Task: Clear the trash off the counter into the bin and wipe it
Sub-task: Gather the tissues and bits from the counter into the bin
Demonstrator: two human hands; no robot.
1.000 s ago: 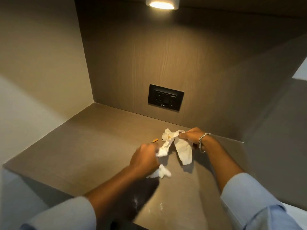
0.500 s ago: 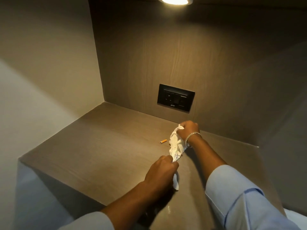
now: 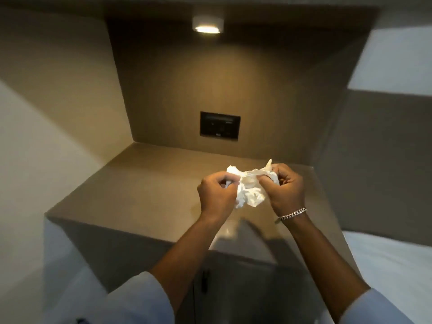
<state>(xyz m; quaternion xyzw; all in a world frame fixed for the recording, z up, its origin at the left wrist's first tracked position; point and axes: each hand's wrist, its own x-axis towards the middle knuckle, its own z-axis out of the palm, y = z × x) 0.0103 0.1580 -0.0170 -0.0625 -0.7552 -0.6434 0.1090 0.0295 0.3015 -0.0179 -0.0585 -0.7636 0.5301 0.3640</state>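
Both hands hold one crumpled white tissue (image 3: 249,188) in the air above the brown counter (image 3: 145,183). My left hand (image 3: 216,191) pinches its left side with curled fingers. My right hand (image 3: 284,187), with a silver bracelet on the wrist, grips the right side. The small orange butt seen earlier is not visible; the hands and tissue may hide it. No bin is in view.
A black socket plate (image 3: 219,125) sits on the back wall of the alcove, under a small ceiling lamp (image 3: 207,25). Walls close the counter on the left and right. A cabinet door (image 3: 233,288) lies below the front edge. White bedding (image 3: 392,265) is at the right.
The tissue has been lifted off the counter and bunched between both hands, which came together nearer to me. The camera has pulled back and tilted up. The orange butt is out of sight.
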